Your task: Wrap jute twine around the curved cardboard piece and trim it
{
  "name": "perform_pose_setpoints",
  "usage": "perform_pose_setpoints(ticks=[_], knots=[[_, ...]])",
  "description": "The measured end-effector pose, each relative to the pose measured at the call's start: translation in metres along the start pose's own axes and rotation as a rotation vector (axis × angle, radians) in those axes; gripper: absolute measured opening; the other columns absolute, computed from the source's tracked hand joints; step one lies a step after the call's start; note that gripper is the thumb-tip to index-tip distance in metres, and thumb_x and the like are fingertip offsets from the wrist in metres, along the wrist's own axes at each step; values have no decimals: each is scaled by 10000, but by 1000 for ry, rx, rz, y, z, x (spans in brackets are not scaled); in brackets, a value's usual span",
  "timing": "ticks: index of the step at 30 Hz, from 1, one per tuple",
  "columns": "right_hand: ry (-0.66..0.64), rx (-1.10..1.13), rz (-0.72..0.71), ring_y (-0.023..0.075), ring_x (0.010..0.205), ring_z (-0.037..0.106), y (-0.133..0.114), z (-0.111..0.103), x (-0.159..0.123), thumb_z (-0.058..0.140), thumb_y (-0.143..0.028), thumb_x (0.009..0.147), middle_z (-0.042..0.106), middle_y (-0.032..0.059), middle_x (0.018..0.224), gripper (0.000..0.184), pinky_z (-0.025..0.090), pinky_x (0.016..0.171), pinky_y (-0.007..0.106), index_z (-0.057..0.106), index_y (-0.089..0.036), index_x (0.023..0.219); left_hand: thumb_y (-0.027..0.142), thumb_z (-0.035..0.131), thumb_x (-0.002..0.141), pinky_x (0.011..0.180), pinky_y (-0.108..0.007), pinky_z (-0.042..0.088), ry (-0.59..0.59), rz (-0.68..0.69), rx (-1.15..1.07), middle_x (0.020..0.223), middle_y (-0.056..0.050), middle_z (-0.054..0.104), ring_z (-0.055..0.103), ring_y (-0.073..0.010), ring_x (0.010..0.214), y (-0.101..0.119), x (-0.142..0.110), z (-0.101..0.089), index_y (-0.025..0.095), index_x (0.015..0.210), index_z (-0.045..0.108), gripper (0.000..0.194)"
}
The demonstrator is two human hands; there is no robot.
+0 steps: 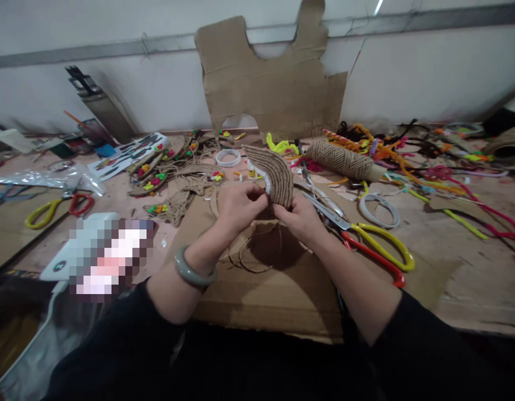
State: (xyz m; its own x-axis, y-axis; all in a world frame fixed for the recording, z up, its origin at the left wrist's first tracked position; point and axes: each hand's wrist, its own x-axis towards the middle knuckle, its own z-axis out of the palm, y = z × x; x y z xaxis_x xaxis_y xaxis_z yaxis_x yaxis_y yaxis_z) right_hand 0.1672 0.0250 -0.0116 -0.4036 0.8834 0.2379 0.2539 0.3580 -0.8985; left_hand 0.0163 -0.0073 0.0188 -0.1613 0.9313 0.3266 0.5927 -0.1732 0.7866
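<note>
Both hands hold a curved piece covered in rows of jute twine (278,172), raised above a sheet of cardboard (265,301). My left hand (243,209) pinches near its white inner edge, fingers closed; what lies between the fingertips is too small to make out. On the piece's lower right side, my right hand (301,217) is closed around it. A loose strand of twine (257,270) loops down onto the cardboard below. Beside my right forearm lie large scissors (366,234) with one yellow and one red handle. A small yellow-labelled bottle (251,170) stands just behind the piece.
Jute-covered shapes with coloured beads (157,172) lie at left, near a phone (119,262) and another pair of scissors (60,209). A twine spool (341,159), tape rolls (379,210) and tangled coloured cords (378,142) fill the right. Cut cardboard (269,89) leans on the wall.
</note>
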Motion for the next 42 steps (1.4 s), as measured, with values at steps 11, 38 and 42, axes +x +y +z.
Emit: perform_pose_setpoints(ticks=[11, 38, 42], knots=[[-13, 114, 30, 173, 700, 546, 3, 2, 2, 562, -374, 711, 604, 21, 712, 207, 462, 726, 338, 605, -171, 719, 195, 580, 669, 512, -231, 396, -12, -59, -47, 541, 28, 580, 497, -103, 518, 3, 0, -4, 175, 571, 613, 105], [-37, 156, 28, 182, 736, 563, 6, 1, 2, 572, -290, 722, 613, 12, 693, 135, 475, 713, 319, 640, -175, 740, 240, 636, 700, 505, -226, 387, 6, -103, -195, 564, 29, 596, 490, -96, 520, -6, 4, 1, 167, 620, 650, 110], [-76, 190, 43, 182, 731, 571, 5, 1, 2, 588, -304, 725, 616, 15, 694, 139, 482, 708, 322, 640, -176, 728, 237, 647, 689, 495, -221, 378, 2, -91, -196, 541, 38, 573, 468, -88, 505, -6, 4, 1, 170, 598, 625, 115]])
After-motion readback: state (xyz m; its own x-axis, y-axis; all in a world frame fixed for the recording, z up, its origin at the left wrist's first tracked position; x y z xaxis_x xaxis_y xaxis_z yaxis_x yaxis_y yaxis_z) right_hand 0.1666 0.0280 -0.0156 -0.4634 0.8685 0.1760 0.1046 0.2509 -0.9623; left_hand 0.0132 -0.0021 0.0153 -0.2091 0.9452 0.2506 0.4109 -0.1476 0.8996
